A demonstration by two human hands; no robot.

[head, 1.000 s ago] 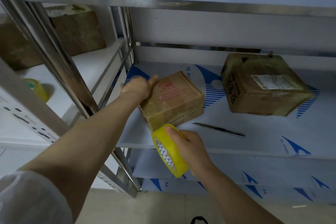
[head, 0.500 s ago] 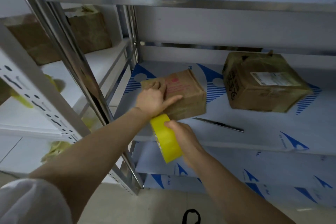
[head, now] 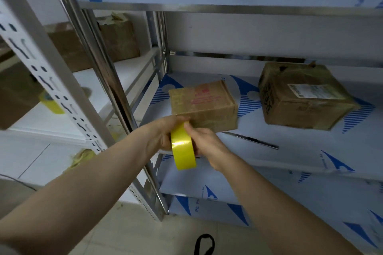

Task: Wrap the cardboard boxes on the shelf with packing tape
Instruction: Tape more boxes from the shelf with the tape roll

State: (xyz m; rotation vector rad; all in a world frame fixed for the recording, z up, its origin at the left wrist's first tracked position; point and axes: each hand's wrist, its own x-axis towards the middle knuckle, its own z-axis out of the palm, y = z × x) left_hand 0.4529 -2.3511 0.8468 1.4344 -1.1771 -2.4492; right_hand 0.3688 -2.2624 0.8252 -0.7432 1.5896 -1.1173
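A glossy yellow tape roll shows just in front of a brown cardboard box, whose top bears faded red lettering. To the right of that box, a larger box is a darker brown, with a white label on top and black characters on its side. Beneath the box, the shelf sheet is white with blue stripes and blue pointed shapes. A silver metal strip lies just right of the box's front. Left of the box, a pale grey post has dark slots, and behind it is a second roll, also yellow.
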